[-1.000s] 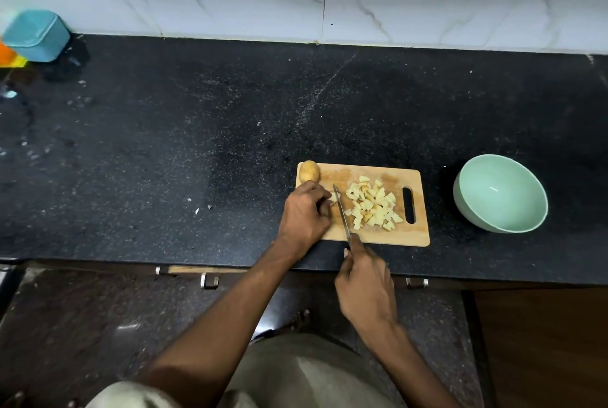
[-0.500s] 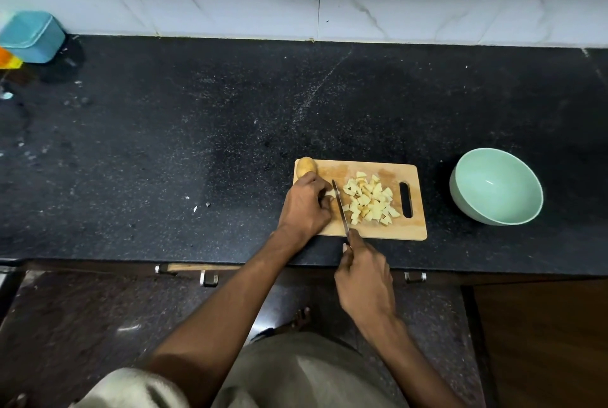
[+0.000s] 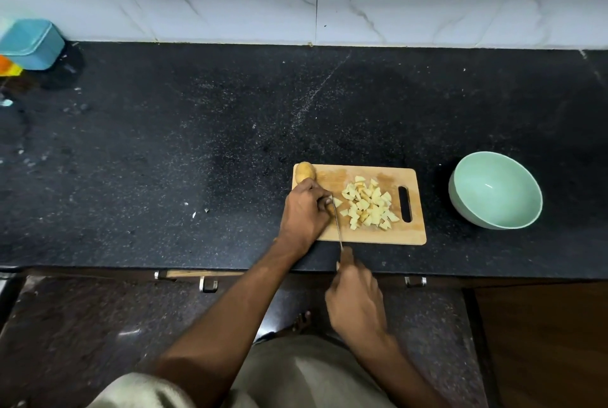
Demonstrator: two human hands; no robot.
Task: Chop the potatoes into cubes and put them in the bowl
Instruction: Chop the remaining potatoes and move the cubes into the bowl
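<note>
potato piece (image 3: 329,207) on cutting board (image 3: 371,236), left hand (image 3: 304,213) fingers curled on it. right hand (image 3: 357,302) grips knife (image 3: 337,223). firm, wet, likely slippery; hold top, tips tucked. cubes (image 3: 368,207) beside. bowl (image 3: 495,190) empty.

Left of my cutting board (image 3: 362,236) the black worktop (image 3: 164,160) lies open as far as the blue container (image 3: 31,44) at the far left. Behind the board, open worktop runs to the wall. On the right, a bare strip separates the board from the green bowl (image 3: 460,197). On the board, the potato cubes (image 3: 368,207) fill the middle; a whole potato (image 3: 304,171) blocks its far left corner.
</note>
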